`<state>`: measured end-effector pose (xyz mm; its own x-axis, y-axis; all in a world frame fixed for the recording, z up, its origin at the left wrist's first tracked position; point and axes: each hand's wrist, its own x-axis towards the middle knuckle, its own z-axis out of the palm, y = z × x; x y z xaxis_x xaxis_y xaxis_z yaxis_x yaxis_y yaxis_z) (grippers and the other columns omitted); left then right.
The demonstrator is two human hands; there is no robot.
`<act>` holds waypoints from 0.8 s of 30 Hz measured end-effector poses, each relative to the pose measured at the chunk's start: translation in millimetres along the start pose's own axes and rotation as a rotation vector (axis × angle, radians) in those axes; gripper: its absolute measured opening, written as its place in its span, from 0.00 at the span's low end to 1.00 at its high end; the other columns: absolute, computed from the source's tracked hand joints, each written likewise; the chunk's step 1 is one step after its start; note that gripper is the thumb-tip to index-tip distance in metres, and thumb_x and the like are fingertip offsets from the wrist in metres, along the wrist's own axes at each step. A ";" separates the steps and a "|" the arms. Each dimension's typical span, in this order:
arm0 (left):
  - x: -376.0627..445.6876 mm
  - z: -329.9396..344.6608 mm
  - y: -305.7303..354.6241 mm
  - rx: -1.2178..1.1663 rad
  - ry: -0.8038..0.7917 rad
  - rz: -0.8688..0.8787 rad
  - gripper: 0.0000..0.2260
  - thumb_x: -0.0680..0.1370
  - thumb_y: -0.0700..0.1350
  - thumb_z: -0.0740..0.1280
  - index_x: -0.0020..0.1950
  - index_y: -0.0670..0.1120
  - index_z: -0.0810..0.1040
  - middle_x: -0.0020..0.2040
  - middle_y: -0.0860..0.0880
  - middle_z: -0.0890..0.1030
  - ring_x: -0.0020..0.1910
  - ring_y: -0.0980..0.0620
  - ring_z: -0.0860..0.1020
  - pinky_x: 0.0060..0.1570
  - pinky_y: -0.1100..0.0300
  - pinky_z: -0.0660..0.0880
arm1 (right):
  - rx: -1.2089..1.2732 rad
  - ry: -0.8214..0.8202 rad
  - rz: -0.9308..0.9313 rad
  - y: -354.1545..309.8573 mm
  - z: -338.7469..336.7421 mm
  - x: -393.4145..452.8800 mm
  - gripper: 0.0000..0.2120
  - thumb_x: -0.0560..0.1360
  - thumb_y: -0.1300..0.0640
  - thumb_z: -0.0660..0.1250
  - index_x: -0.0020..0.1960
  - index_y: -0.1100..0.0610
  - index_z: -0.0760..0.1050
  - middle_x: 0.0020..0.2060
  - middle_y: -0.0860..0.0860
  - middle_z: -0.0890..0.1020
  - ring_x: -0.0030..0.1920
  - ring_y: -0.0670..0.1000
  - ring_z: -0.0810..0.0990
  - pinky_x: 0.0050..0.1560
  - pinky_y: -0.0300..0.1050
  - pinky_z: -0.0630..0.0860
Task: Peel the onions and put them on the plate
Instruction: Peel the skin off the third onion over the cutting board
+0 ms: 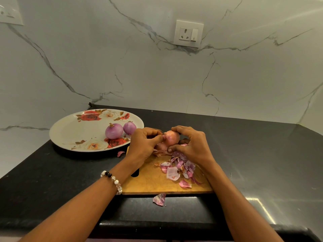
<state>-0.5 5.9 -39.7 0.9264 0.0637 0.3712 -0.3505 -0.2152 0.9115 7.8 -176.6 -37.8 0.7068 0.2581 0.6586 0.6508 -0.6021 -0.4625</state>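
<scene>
Above the cutting board [157, 180], the left hand [143, 145] and right hand [190, 145] both curl around an unpeeled onion [172, 138], while two peeled onions [114, 131] rest on the plate [70, 130] at ten o'clock.

Pinkish onion [172, 139] above peel-strewn board [157, 182]

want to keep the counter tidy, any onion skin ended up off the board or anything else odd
Yes. One purple onion skin piece lies on the black counter just past the wooden cutting board's near edge, and a smaller skin scrap sits beside the floral plate. Nothing else stands out.
</scene>
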 end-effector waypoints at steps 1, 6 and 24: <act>0.6 0.1 -0.6 0.006 -0.013 0.013 0.08 0.74 0.44 0.71 0.52 0.45 0.82 0.50 0.51 0.81 0.46 0.52 0.81 0.42 0.62 0.80 | 0.004 0.000 0.003 0.0 -0.2 -0.4 0.28 0.64 0.59 0.82 0.62 0.61 0.79 0.57 0.57 0.82 0.55 0.50 0.79 0.50 0.36 0.80; 1.7 3.8 -2.5 0.019 -0.079 0.033 0.08 0.78 0.46 0.67 0.54 0.45 0.80 0.53 0.51 0.77 0.49 0.53 0.79 0.44 0.65 0.79 | 0.041 0.001 0.027 -1.8 -1.1 0.0 0.29 0.64 0.57 0.82 0.63 0.60 0.79 0.57 0.56 0.82 0.57 0.52 0.80 0.52 0.45 0.83; -3.3 3.4 4.8 0.076 0.060 0.045 0.08 0.73 0.46 0.72 0.50 0.45 0.84 0.46 0.52 0.83 0.42 0.55 0.82 0.42 0.63 0.80 | 0.019 -0.012 0.017 3.2 -4.4 0.0 0.29 0.64 0.57 0.82 0.63 0.59 0.79 0.57 0.55 0.82 0.57 0.52 0.80 0.51 0.43 0.83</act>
<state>-4.8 1.4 -37.2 0.8992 0.1104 0.4235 -0.3778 -0.2927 0.8784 8.6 -181.8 -36.7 0.7208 0.2573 0.6436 0.6440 -0.5921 -0.4845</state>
